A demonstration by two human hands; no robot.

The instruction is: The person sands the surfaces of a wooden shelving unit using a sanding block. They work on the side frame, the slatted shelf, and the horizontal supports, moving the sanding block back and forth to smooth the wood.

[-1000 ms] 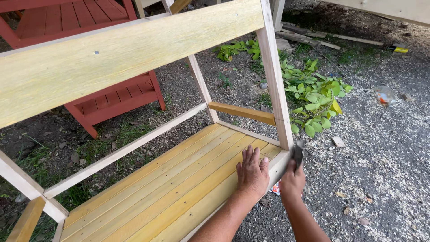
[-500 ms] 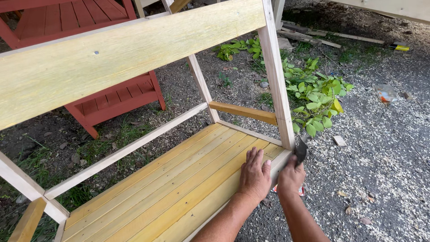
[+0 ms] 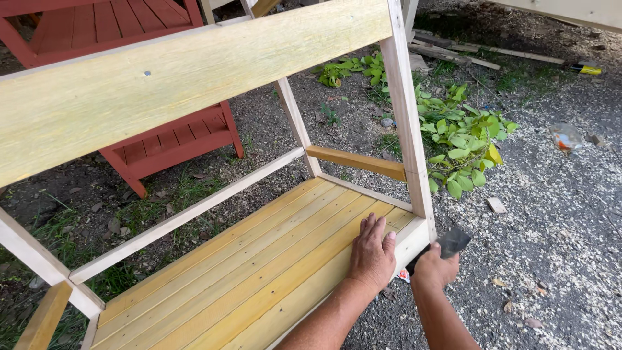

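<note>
Since the earlier frames the left hand [image 3: 372, 254] has slid a little along the yellow slatted seat [image 3: 259, 272] and lies flat, fingers spread, near the corner. The right hand [image 3: 435, 268] has dropped slightly and stays clamped on a dark sanding pad [image 3: 452, 241] against the pale front rail [image 3: 411, 241]. The upright post [image 3: 407, 116] rises beside it. A yellow-and-black tube [image 3: 585, 69] lies far off on gravel [image 3: 557, 220].

A pale, yellow-tinted wooden bench frame with a slatted seat [image 3: 259, 272] stands on gravelly ground, its broad back board slanting across the top and an unfinished upright post at the near corner. A small dark grey sanding sheet [image 3: 451, 241] sits against that corner's outer edge.
</note>
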